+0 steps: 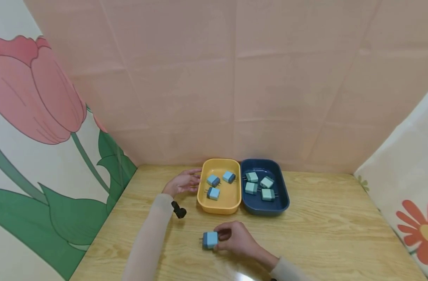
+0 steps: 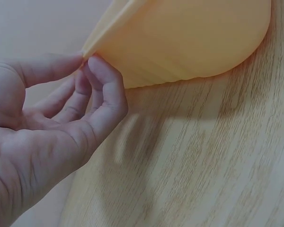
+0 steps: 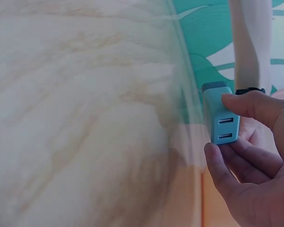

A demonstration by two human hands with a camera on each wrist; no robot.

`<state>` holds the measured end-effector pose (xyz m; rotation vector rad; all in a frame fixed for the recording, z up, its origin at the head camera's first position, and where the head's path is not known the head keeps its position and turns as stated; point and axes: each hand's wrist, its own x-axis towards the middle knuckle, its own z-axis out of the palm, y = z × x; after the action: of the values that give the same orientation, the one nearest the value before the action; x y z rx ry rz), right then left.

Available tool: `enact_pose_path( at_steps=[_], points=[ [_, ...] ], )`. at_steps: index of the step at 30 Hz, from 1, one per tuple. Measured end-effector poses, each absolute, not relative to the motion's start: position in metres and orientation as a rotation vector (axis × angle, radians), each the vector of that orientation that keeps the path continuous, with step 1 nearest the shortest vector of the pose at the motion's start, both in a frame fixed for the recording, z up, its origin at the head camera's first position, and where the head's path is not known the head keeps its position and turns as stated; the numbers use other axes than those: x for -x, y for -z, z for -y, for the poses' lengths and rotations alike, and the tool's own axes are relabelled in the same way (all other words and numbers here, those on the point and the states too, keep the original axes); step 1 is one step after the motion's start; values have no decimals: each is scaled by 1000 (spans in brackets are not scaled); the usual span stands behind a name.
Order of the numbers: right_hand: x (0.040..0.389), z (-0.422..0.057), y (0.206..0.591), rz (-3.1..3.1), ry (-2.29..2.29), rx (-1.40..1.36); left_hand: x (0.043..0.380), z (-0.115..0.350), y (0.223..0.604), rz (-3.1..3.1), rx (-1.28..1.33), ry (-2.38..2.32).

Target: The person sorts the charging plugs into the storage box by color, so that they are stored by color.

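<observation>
My right hand [image 1: 238, 240] pinches a two-tone blue USB wall charger [image 1: 210, 239] between thumb and fingers, in front of the yellow tray [image 1: 225, 207]. In the head view its prongs point left; the right wrist view shows two USB ports on the charger [image 3: 223, 116]. At the yellow tray's left side is my left hand [image 1: 182, 183]. In the left wrist view, the thumb and index finger of that hand [image 2: 52, 127] pinch the tray's rim [image 2: 180, 42]. Three blue chargers [image 1: 213, 193] lie inside the yellow tray.
Right beside the yellow tray stands a navy tray [image 1: 264, 210] with several pale green chargers [image 1: 268, 194] in it. Both are at the back of the wooden table [image 1: 326, 226], by a pink backdrop [image 1: 270, 97]. Flower-patterned cloths [image 1: 34, 164] flank the table.
</observation>
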<state>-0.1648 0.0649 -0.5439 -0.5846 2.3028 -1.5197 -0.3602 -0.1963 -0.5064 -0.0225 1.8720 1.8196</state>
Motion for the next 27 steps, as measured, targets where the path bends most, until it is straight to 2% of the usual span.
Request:
enact_pose_path(
  at_steps=[27],
  points=[
    [173,-90,503,-2276,1670,599,360,198,508,-1841,-15,-1834]
  ],
)
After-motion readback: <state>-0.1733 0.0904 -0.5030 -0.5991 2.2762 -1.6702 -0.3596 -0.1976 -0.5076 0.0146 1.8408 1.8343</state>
